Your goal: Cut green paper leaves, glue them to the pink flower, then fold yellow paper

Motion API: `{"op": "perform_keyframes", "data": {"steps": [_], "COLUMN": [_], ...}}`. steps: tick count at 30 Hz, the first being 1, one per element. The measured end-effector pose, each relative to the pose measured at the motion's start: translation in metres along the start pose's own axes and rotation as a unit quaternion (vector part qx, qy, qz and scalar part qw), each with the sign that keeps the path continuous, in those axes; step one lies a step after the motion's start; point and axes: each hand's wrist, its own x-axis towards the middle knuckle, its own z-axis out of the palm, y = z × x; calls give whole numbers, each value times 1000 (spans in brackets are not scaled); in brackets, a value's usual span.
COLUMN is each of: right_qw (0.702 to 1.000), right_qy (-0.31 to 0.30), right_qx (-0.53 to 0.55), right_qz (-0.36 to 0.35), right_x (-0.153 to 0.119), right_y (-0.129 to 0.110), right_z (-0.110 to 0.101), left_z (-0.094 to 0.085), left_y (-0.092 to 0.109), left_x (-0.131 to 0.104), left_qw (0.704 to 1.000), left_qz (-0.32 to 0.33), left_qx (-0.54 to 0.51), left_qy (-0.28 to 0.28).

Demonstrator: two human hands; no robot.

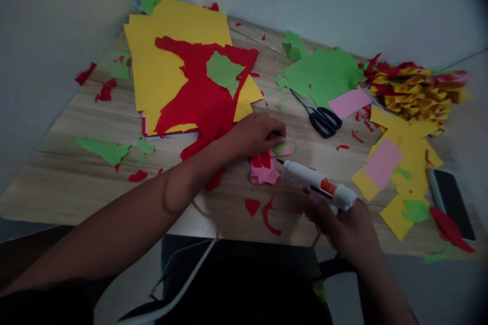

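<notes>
My right hand (343, 226) is wrapped round the handle of a white glue gun (310, 176) with an orange label. Its dark nozzle points left, close to a small pink paper flower (260, 176) with red paper pieces on top. My left hand (259, 134) is curled just above the flower, fingers closed and bent down. Whatever its fingertips hold, if anything, is hidden. Just below those fingers lies a small green paper scrap (280, 149) by a bit of pink paper. A red heart-shaped scrap (252, 206) lies on the table in front of the flower.
Yellow sheets (179, 15) lie stacked at the back left under torn red paper (206, 94). Dark-handled scissors (324, 121) rest beside green paper (324, 71). At the right are a heap of folded yellow paper (415, 94) and a phone (450, 203). A white cable (190, 279) hangs in front.
</notes>
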Motion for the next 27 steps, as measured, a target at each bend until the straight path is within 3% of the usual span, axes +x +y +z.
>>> {"op": "perform_keyframes", "data": {"steps": [5, 12, 19, 27], "right_qw": [1000, 996, 986, 988], "right_qy": [12, 23, 44, 48], "right_qx": [7, -71, -130, -126], "right_qz": [-5, -55, -90, -77], "right_x": [2, 12, 26, 28], "right_y": [0, -11, -18, -20], "right_z": [2, 3, 7, 7], "left_z": [1, 1, 2, 3], "left_y": [-3, -2, -4, -3], "left_x": [0, 0, -1, -3], "left_qw": [1000, 999, 997, 994], "left_qz": [-5, -24, -1, -31], "left_qx": [2, -33, -44, -63], "left_qy": [17, 33, 59, 81]}}
